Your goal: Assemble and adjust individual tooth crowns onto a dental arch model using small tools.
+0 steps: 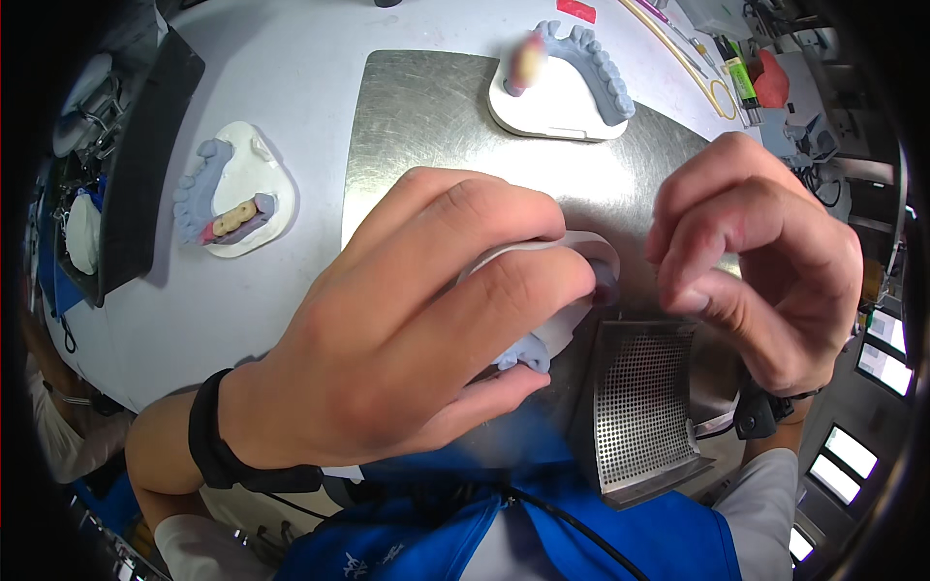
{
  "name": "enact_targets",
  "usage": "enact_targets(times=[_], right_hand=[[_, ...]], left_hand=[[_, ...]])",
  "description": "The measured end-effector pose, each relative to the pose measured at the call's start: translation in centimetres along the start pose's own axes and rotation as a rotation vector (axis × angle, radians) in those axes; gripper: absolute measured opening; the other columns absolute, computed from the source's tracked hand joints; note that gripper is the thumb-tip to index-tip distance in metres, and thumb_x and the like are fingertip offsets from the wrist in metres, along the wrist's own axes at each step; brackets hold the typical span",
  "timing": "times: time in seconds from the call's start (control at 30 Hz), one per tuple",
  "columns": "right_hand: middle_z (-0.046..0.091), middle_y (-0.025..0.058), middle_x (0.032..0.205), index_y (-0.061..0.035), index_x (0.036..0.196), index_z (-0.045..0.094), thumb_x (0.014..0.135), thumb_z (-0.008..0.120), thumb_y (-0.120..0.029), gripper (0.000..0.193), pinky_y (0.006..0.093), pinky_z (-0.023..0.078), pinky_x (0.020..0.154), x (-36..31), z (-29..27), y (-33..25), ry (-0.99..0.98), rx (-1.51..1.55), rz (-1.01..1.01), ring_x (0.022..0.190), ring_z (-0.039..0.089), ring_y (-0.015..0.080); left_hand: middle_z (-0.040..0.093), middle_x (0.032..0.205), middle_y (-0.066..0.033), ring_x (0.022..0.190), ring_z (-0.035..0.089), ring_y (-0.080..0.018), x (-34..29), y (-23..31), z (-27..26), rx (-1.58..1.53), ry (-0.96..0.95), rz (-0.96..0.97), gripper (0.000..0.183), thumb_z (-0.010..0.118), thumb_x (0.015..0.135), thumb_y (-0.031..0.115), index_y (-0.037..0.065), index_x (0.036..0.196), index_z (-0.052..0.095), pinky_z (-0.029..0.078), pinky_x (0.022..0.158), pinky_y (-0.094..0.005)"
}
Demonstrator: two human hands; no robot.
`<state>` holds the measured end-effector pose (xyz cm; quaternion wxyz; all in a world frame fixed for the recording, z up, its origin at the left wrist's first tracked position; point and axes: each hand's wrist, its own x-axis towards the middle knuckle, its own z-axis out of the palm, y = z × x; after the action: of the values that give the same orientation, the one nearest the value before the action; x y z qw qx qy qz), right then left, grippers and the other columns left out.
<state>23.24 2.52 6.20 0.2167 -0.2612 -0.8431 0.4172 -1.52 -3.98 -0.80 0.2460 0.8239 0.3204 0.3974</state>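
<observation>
While the round white worktable (291, 97) fills most of the upper frame, a brushed steel plate (426, 126) lies on it at centre, and both hands work low over that plate. The left hand (407, 339), the biggest thing in view, comes in from the lower left with a black wristband (208, 436) at the wrist; its fingers are curled around a dental cast (572, 257), a white plaster base with grey-blue teeth that peek out under the fingertips at centre. The right hand (756, 261) sits at the right of the frame, just beside that cast, its fingers bent and drawn close together near the cast's right edge; whether they pinch anything I cannot tell. Below the right hand, at lower centre right, a perforated metal tray (644, 407) rests against the plate's near edge. At the top centre of the frame a second dental model (562, 87), white base with a grey-blue arch and a pinkish piece at its left end, stands on the plate. At the upper left, off the plate, a third dental model (232, 189) lies on the table, carrying a short row of yellowish teeth. A yellow-green marker pen (741, 77) lies at the upper right
</observation>
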Motion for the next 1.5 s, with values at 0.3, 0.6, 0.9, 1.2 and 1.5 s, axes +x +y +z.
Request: enact_targets(times=[0.3,0.6,0.9,1.2,1.5], right_hand=[[0.067,0.0165,0.098,0.0010,0.088,0.075,0.080,0.084,0.000,0.012,0.0284,0.054,0.076,-0.9,1.2,1.5,-0.002,0.120,0.025,0.083,0.066,0.0183],[0.065,0.0144,0.098,0.0010,0.087,0.075,0.080,0.084,-0.003,0.012,0.0308,0.052,0.077,-1.1,1.6,1.8,0.021,0.173,0.110,0.085,0.065,0.0193],[0.062,0.0126,0.096,0.0020,0.086,0.072,0.082,0.082,-0.004,0.012,0.0295,0.052,0.074,-1.1,2.2,1.9,0.068,0.205,0.152,0.083,0.063,0.0174],[0.063,0.0136,0.098,0.0030,0.088,0.069,0.084,0.081,-0.004,0.014,0.0294,0.051,0.075,-0.9,2.0,2.3,0.005,0.067,0.088,0.084,0.063,0.0180],[0.065,0.0149,0.098,0.0038,0.091,0.070,0.082,0.080,0.002,0.013,0.0304,0.052,0.077,-0.7,2.2,2.3,-0.005,-0.018,0.031,0.085,0.064,0.0193]], left_hand=[[0.067,0.115,-0.0195,0.100,0.066,-0.0329,0.6,0.5,0.9,0.003,0.037,0.011,0.062,0.095,0.059,0.010,0.000,0.113,0.067,0.053,0.085,-0.0397],[0.066,0.115,-0.0205,0.100,0.066,-0.0329,0.5,0.2,1.0,-0.033,0.019,-0.010,0.063,0.095,0.059,0.008,-0.002,0.113,0.066,0.054,0.083,-0.0380],[0.066,0.114,-0.0195,0.100,0.066,-0.0311,0.2,0.1,0.8,-0.108,0.012,-0.067,0.059,0.092,0.061,0.006,-0.002,0.114,0.067,0.054,0.083,-0.0360],[0.065,0.114,-0.0172,0.100,0.066,-0.0294,-0.2,0.0,1.1,-0.148,0.016,-0.107,0.061,0.092,0.060,0.006,-0.001,0.115,0.067,0.054,0.083,-0.0351],[0.065,0.113,-0.0172,0.102,0.066,-0.0297,-0.5,-0.2,1.0,-0.155,0.015,-0.117,0.062,0.093,0.060,0.006,-0.001,0.116,0.066,0.055,0.084,-0.0360]])
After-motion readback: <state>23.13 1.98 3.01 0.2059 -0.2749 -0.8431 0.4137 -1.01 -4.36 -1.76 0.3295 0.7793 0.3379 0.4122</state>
